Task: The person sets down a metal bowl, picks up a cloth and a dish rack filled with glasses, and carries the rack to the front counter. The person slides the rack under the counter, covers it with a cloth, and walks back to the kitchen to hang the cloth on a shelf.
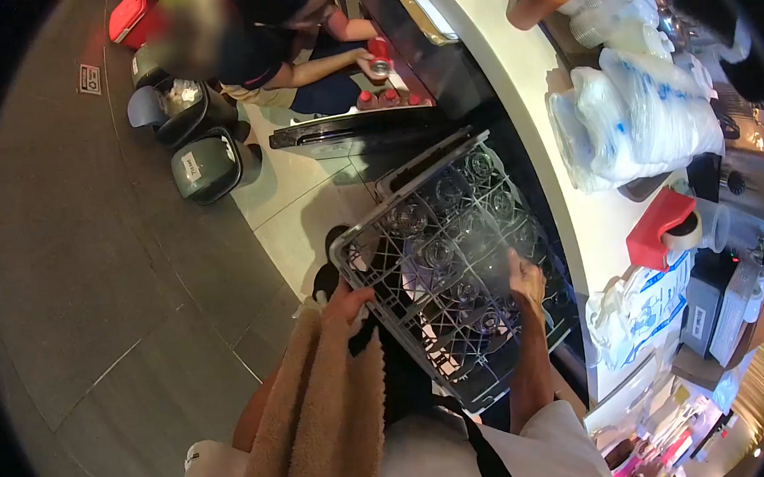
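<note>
A grey plastic glass rack [386,320] tilts in front of me, with several clear glasses [437,254] standing in its compartments. My left hand [348,305] is closed round the rack's left rim. A brown towel [328,411] hangs over my left forearm. Over the right part of the rack, my right hand [527,280] has its fingers curled among the glasses. A hazy, see-through patch beside those fingers hides what they hold, if anything.
Beyond the rack, a crouching person [250,57] holds a red can [378,53] by an open fridge door [348,133] with bottles [390,99]. Dark bins [209,166] stand left. The white counter [512,70] carries bagged cups [648,113] and a red tape dispenser [656,228].
</note>
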Demonstrator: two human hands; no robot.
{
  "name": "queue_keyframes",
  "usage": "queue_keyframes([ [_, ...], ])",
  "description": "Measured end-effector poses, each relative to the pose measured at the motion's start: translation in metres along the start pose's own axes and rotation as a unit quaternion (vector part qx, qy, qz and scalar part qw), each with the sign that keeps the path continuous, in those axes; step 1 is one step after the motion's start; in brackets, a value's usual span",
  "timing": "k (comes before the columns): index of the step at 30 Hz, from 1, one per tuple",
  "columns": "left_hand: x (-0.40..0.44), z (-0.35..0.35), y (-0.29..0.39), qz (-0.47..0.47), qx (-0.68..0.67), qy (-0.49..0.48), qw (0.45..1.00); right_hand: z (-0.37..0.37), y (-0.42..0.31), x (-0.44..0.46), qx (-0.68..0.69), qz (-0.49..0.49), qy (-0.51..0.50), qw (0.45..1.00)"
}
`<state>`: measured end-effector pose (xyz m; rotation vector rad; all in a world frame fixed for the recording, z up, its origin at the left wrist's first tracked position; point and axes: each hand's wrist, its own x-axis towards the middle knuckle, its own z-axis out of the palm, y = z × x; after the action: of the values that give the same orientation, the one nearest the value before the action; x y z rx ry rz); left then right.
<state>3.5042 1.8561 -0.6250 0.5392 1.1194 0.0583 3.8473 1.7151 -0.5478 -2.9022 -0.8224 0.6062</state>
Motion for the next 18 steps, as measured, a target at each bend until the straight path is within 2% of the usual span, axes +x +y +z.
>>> queue_keyframes([
  [1, -0.015, 0.019, 0.024, -0.005, -0.011, 0.005, 1.0, -0.002, 0.002, 0.005, 0.013, 0.002, 0.008, 1.0],
  [4, 0.012, 0.025, 0.012, 0.037, 0.014, -0.007, 0.999, -0.002, 0.01, 0.017, 0.04, 0.004, 0.025, 0.999],
  [6, 0.021, 0.034, 0.025, 0.028, 0.009, -0.008, 1.0, -0.007, 0.012, 0.025, 0.073, 0.029, -0.008, 0.997],
  [8, 0.036, 0.039, 0.032, 0.063, 0.003, -0.029, 0.998, -0.005, 0.02, 0.034, 0.108, 0.053, -0.04, 0.992],
  [9, 0.054, 0.04, 0.029, 0.124, 0.015, -0.004, 0.992, 0.006, 0.032, 0.045, 0.151, 0.083, -0.032, 0.985],
  [10, 0.057, 0.043, 0.04, 0.124, 0.016, -0.001, 0.992, 0.013, 0.039, 0.05, 0.193, 0.115, -0.025, 0.974],
  [11, 0.059, 0.048, 0.056, 0.071, 0.038, -0.01, 0.997, 0.005, 0.031, 0.049, 0.239, 0.121, -0.044, 0.963],
  [12, 0.06, 0.053, 0.07, 0.021, 0.061, -0.018, 0.998, 0.011, 0.04, 0.053, 0.243, 0.119, -0.045, 0.962],
  [14, 0.093, 0.052, 0.067, 0.052, 0.075, -0.014, 0.996, 0.023, 0.054, 0.076, 0.183, 0.014, 0.041, 0.982],
  [16, 0.109, 0.062, 0.076, 0.072, 0.093, -0.02, 0.993, 0.03, 0.057, 0.082, 0.168, 0.017, 0.073, 0.983],
  [18, 0.109, 0.076, 0.091, 0.081, 0.118, 0.063, 0.988, 0.036, 0.056, 0.085, 0.161, 0.03, 0.083, 0.983],
])
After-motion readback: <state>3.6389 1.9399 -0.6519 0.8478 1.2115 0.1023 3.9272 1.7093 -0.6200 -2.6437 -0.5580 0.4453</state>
